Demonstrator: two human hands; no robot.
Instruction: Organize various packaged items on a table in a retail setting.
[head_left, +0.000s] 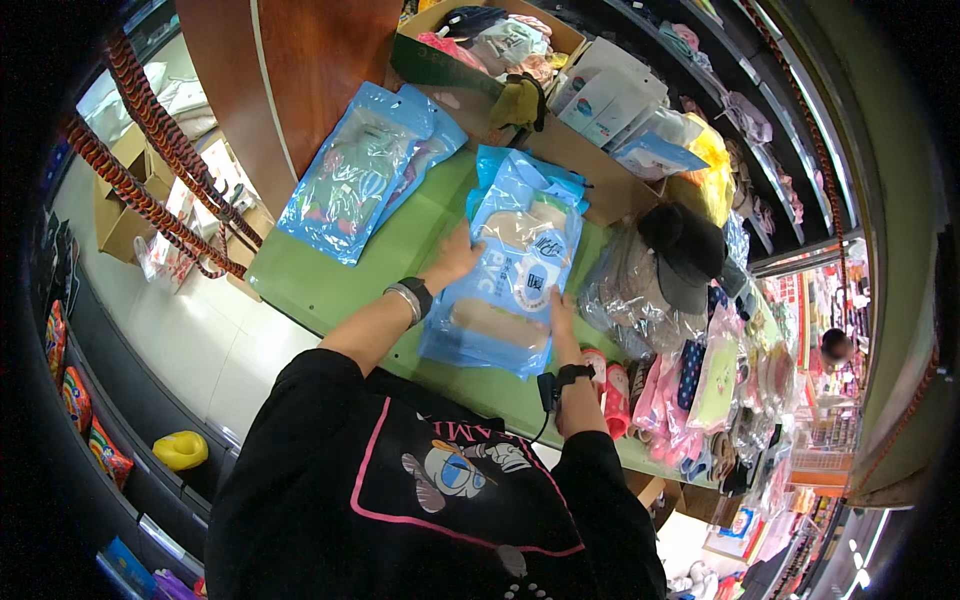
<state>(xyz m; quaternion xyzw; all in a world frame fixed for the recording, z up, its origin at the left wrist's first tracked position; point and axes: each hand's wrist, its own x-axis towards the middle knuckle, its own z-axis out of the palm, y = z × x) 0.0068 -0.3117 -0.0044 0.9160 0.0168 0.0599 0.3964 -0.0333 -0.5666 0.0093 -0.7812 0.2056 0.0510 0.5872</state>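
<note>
A blue plastic packet (507, 265) with clear windows and beige contents lies on the green table (320, 290) in front of me. More blue packaging (530, 172) shows under its far end. My left hand (455, 258) grips the packet's left edge, with the fingertips partly hidden. Along its right edge is my right hand (562, 325), its fingers closed on the side. Farther left, another blue packet (350, 170) with pale green and pink contents overlaps a second one (430, 145).
Cardboard boxes with wrapped goods (510, 45) stand at the table's back. To the right are bagged dark caps (685, 255), red footwear (612, 395) and bagged slippers (715, 385). Shelves (770, 130) rise beyond. Patterned poles (160, 120) stand at left; a yellow object (180, 450) sits lower left.
</note>
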